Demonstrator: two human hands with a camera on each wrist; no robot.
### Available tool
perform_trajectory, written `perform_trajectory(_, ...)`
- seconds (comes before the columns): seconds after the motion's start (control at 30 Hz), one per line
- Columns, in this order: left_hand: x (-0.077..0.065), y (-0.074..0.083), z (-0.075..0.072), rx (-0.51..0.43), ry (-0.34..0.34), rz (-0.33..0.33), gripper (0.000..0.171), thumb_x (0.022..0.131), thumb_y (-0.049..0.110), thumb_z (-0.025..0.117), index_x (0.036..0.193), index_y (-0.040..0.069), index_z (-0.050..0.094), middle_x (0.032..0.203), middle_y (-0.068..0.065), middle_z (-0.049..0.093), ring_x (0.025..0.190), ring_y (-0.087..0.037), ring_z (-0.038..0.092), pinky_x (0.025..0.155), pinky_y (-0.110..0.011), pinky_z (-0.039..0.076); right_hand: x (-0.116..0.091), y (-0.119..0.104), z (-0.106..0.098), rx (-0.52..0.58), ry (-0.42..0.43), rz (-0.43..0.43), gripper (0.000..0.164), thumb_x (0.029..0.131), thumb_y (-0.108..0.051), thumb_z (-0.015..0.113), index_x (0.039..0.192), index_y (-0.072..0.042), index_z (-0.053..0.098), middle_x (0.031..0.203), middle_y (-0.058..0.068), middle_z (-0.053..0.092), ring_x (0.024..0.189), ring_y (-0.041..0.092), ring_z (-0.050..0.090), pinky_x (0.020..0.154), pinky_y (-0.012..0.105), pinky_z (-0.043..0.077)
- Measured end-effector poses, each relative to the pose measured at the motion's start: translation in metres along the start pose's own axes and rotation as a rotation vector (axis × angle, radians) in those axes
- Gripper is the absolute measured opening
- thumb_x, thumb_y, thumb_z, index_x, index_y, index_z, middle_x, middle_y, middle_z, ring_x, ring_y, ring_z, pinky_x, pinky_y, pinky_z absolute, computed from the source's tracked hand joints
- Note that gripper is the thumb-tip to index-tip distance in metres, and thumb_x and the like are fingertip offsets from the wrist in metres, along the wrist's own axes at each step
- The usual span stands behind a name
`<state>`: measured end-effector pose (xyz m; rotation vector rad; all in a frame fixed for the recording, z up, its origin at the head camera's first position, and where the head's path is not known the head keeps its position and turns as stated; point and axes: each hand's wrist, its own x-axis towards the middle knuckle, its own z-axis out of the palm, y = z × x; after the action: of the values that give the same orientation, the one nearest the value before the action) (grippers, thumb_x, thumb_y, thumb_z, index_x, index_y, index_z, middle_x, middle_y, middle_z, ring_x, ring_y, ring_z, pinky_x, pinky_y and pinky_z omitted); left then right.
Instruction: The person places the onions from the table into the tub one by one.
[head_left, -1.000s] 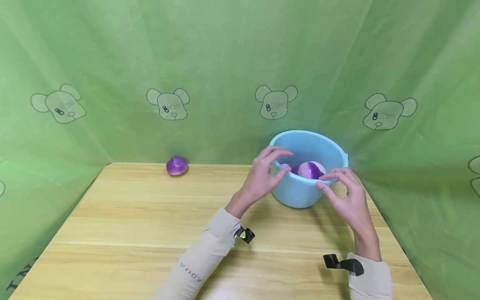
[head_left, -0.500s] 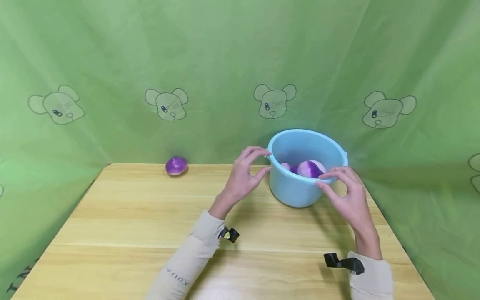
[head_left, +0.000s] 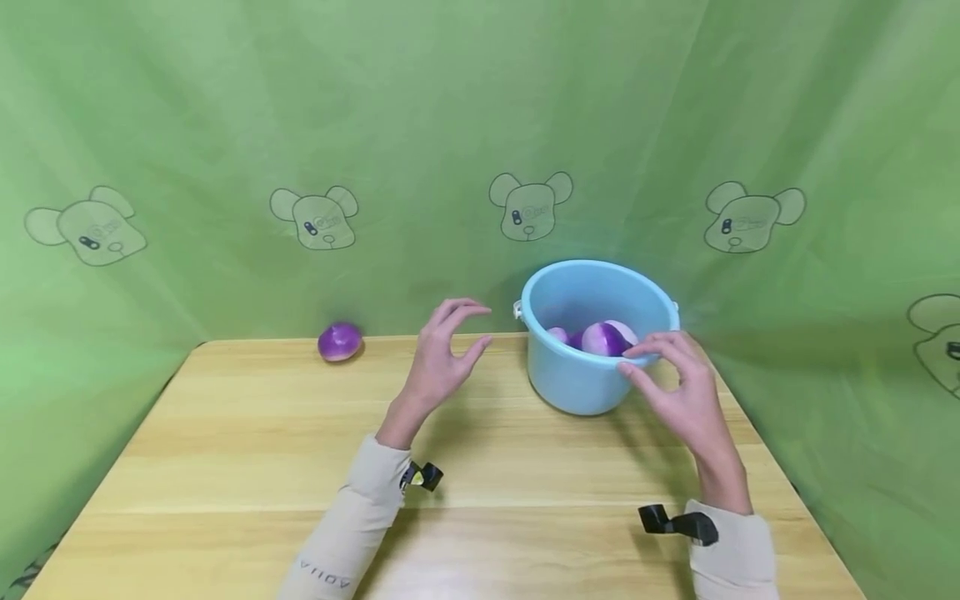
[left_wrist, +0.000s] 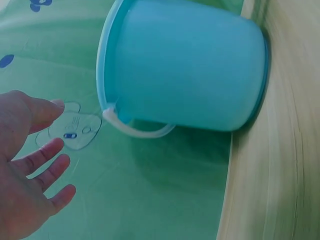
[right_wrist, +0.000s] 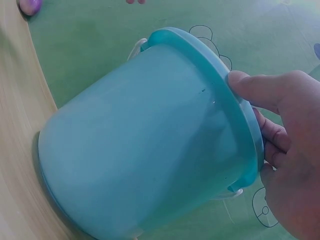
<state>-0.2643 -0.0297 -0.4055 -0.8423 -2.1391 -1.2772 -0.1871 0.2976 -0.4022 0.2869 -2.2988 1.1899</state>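
Observation:
A light blue bucket (head_left: 573, 385) stands at the back right of the table. My right hand (head_left: 688, 402) pinches its near right rim, the thumb outside and the fingers over the edge, as the right wrist view also shows. Inside the bucket lie several purple-and-white round bulbs (head_left: 600, 340), turnip-like in look, partly hidden by the wall. Left of the bucket my left hand (head_left: 437, 360) hovers with thumb and fingers spread, holding nothing. Another purple bulb (head_left: 340, 342), pale underneath, sits by itself at the table's back edge, further left.
The wooden table (head_left: 247, 467) is bounded at the back and sides by green cloth (head_left: 420, 108) printed with bear heads. A white handle (left_wrist: 142, 133) hangs at the bucket's side in the left wrist view. Black camera mounts (head_left: 667, 522) are worn on both wrists.
My left hand has moved left, away from the bucket's left rim, toward the lone bulb. The right hand keeps its hold on the rim. The head view has shifted slightly.

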Motion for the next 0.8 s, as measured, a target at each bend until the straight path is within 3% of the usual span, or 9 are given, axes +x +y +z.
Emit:
perform_trajectory(0.3, -0.004, -0.011, -0.022, 0.026, 0.023, -0.045, 0.038, 0.089, 0.009, 0.079, 0.125, 0.004, 0.067, 0.130, -0.015, 0.062, 0.126, -0.027, 0.055, 0.114, -0.043, 0.041, 0.000, -0.002, 0.002, -0.007, -0.004, -0.009, 0.023, 0.081, 0.007, 0.082, 0.101, -0.001, 0.074, 0.114, 0.011, 0.063, 0.113, 0.004, 0.048, 0.103, 0.019, 0.033)
perform_trajectory(0.8, -0.009, -0.032, -0.044, 0.086, 0.079, -0.140, 0.040, 0.087, 0.001, 0.079, 0.125, 0.006, 0.068, 0.131, -0.013, 0.061, 0.126, -0.027, 0.054, 0.114, -0.044, 0.041, 0.000, -0.003, 0.000, -0.013, -0.013, 0.015, 0.021, 0.083, -0.001, 0.084, 0.102, -0.005, 0.075, 0.116, 0.006, 0.063, 0.115, 0.004, 0.049, 0.104, 0.021, 0.034)
